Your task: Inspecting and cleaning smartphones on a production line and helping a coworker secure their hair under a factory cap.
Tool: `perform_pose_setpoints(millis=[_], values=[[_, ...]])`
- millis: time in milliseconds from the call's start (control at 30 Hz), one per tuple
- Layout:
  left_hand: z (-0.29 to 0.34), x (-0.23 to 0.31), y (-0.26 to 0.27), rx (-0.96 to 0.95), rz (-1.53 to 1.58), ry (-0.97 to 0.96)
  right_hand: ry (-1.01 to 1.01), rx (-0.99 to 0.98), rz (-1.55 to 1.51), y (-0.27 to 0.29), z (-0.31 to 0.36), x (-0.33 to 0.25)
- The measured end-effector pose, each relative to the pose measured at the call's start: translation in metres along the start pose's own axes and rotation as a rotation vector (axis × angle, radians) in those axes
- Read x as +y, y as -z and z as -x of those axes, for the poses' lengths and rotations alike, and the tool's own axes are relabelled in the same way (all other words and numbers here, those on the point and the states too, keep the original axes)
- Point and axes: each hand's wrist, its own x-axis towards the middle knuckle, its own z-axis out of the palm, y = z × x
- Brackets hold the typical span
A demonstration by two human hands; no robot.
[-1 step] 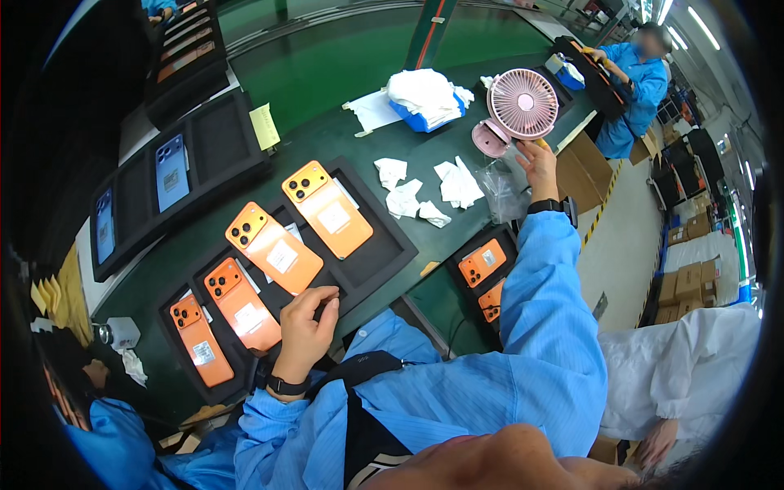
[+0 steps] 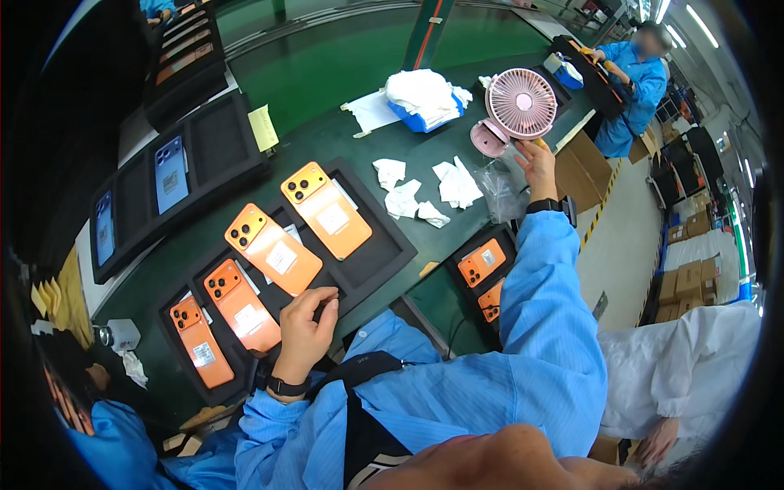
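At two o'clock, right hand (image 2: 536, 168): by round pink fan (image 2: 521, 103).
Seven o'clock, left hand (image 2: 308, 322): curls by orange phone (image 2: 272, 249).
Grips: can't tell!

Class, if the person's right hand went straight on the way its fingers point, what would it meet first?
The right hand would probably first meet the pink fan, at its lower rim; the fingertips appear right beside it, though depth leaves contact unclear.
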Motion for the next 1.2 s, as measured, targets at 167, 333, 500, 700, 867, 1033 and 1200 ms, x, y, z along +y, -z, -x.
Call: perform_pose_setpoints(millis=[167, 333, 500, 700, 867, 1033, 1200], values=[[-0.002, 0.003, -0.001, 0.019, 0.006, 0.024, -0.011, 0.022, -0.011, -0.009, 0.007, -0.006], [0.003, 0.002, -0.001, 0.019, 0.016, 0.021, -0.037, 0.002, 0.021, -0.01, 0.004, 0.002], [0.005, 0.003, 0.0, 0.019, 0.032, 0.043, -0.084, 0.018, 0.038, -0.017, 0.004, 0.004], [0.003, -0.001, -0.002, 0.024, 0.019, 0.005, -0.073, 0.085, 0.178, -0.028, 0.006, 0.006], [0.001, -0.001, -0.002, 0.028, 0.023, -0.003, -0.109, 0.077, 0.139, -0.024, 0.004, 0.006], [0.002, 0.0, -0.003, 0.024, 0.022, -0.004, -0.08, 0.129, 0.15, -0.023, 0.011, 0.008], [0.004, -0.001, -0.003, 0.005, 0.006, -0.024, 0.161, 0.173, 0.311, -0.014, 0.036, 0.022]])
